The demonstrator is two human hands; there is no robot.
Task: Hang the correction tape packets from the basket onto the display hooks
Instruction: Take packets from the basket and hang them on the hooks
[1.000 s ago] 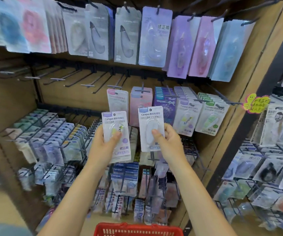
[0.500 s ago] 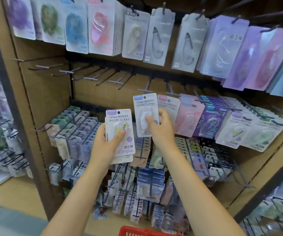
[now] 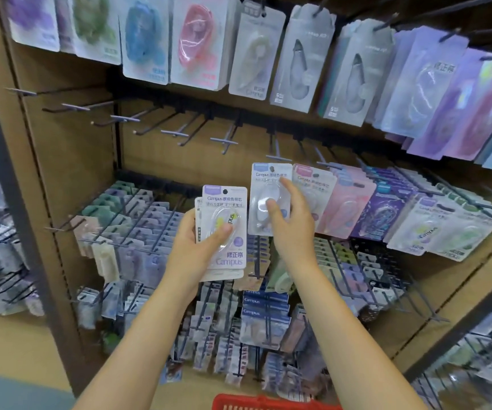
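Observation:
My left hand (image 3: 193, 247) grips a small stack of Campus correction tape packets (image 3: 224, 229) with purple headers, thumb across the front blister. My right hand (image 3: 290, 223) holds a single blue-headed packet (image 3: 264, 187) upright, thumb on its clear blister and forefinger along its right edge. That packet's hang hole sits just under the tip of a display hook (image 3: 277, 156), left of a hanging pink-headed packet (image 3: 313, 184). I cannot tell whether the hook passes through the hole. The red basket (image 3: 268, 402) shows only its rim at the bottom edge.
Several bare hooks (image 3: 225, 142) stick out along the middle rail to the left of my hands. Larger packets hang in the top row (image 3: 301, 57). Full pegs of small packets (image 3: 138, 220) fill the rows below and to the right.
My right hand has carried the blue-headed packet up and left to the hook beside the pink-headed packets. My left hand keeps its stack in about the same place.

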